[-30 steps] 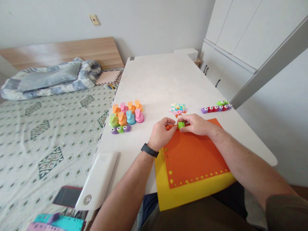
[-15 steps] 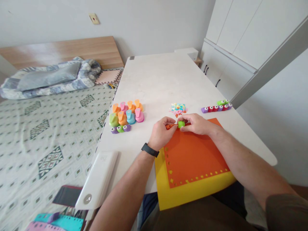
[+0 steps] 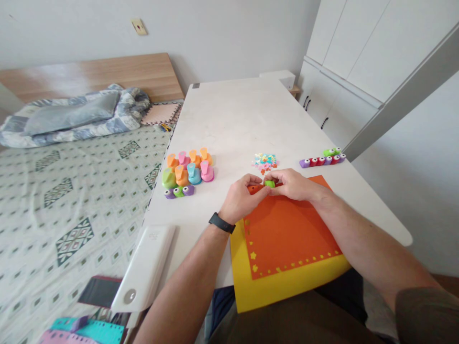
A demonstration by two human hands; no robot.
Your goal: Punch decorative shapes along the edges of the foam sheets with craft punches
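At the far edge of an orange sheet (image 3: 290,229) sits a small green craft punch (image 3: 270,183). My right hand (image 3: 290,184) is closed around the punch. My left hand (image 3: 242,196) pinches the sheet's far left corner, its thumb reaching to the punch. Small cut-out shapes run along the orange sheet's left and near edges, where yellow shows through. Beneath it lies a yellow sheet (image 3: 265,296), sticking out on the left and near sides.
Paper cut-outs (image 3: 266,160) lie in a small pile beyond the hands. Several lever punches (image 3: 181,176) stand at left, small eyed punches (image 3: 322,161) at right. A long white device (image 3: 145,267) sits on the table's left edge, beside the bed.
The left thumb has moved right, up against the green punch. The punch looks tilted or pressed lower between my fingers. The sheets have hardly shifted.
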